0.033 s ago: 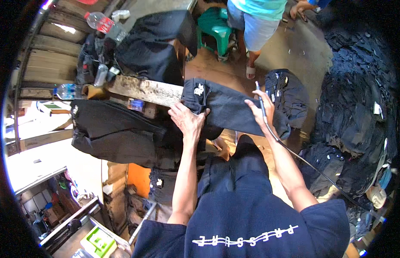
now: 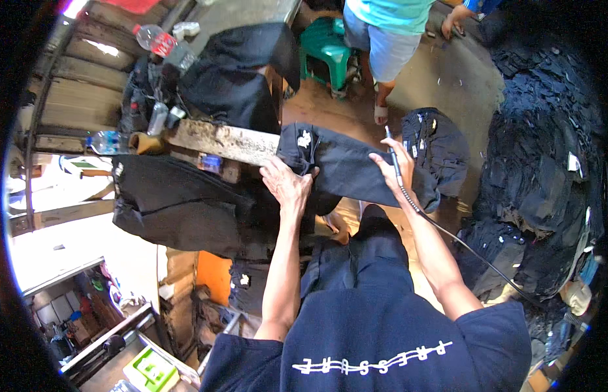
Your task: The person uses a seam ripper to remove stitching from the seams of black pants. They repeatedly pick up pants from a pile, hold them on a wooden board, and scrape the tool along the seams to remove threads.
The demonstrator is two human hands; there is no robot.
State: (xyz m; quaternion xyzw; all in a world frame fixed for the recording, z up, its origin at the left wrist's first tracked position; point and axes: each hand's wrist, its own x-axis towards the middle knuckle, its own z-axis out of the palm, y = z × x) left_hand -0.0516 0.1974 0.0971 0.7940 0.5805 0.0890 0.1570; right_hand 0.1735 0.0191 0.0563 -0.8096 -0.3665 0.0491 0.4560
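Board (image 2: 219, 140) meets dark garment (image 2: 349, 162); left hand (image 2: 289, 185) pinches its edge; right hand (image 2: 402, 173) holds pen-tool (image 2: 393, 155).

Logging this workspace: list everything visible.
white-marked garment: one, black, centre
wooden board: one, whitish, centre-left
corded pen-shaped tool: one, dark, right
other garments: several, black, both sides
cloth heap: one, black, right
plastic bottles: at least three, clear, upper left
plastic stool: one, green, top
tray: one, green, lower left
panel: one, orange, lower left
other people: two, blue-toned clothing, top
shirt: one, dark, bottom
left hand: one, bare, on garment
right hand: one, bare, holding tool
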